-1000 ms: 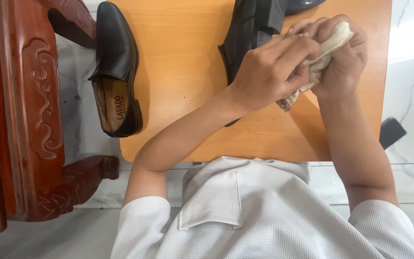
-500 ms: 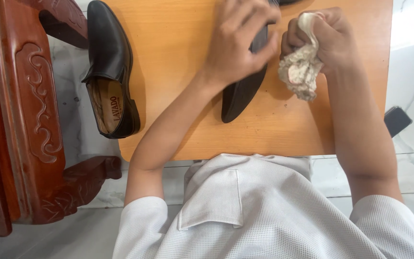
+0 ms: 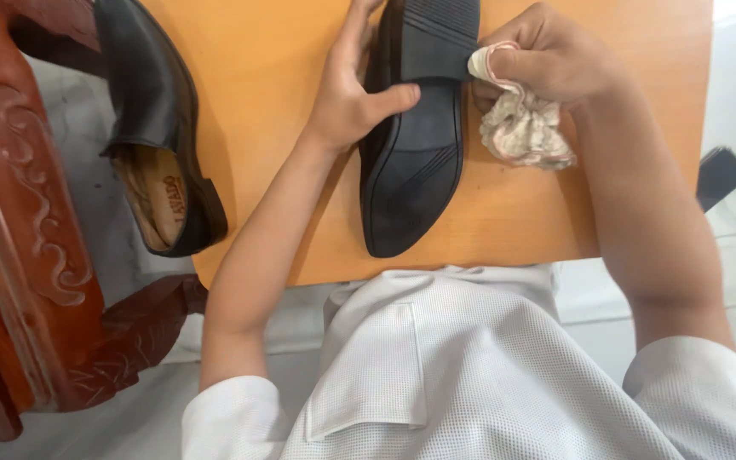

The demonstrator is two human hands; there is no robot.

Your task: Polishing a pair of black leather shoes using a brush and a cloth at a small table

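A: Head view first: what are the hands doing?

B: The left hand (image 3: 353,98) is wrapped around a black shoe (image 3: 416,145) that is turned sole-up, thumb pressed across the sole and fingers curled behind its far edge. The right hand (image 3: 555,60) is clenched on a crumpled pale cloth (image 3: 521,128), and the cloth touches the shoe's heel edge.

A: So the two hands are apart?

B: Yes, one on each side of the shoe, which lies between them with its toe pointing back toward the person.

A: What is underneath?

B: An orange wooden surface (image 3: 266,68); the shoe's toe rests on it close to the near edge.

A: And farther out?

B: Well to the left of the left hand a second black shoe (image 3: 159,145) lies opening-up at the surface's edge. Beyond it stands carved reddish wooden furniture (image 3: 10,213). Out past the right forearm a small dark object (image 3: 720,175) sits on the pale floor.
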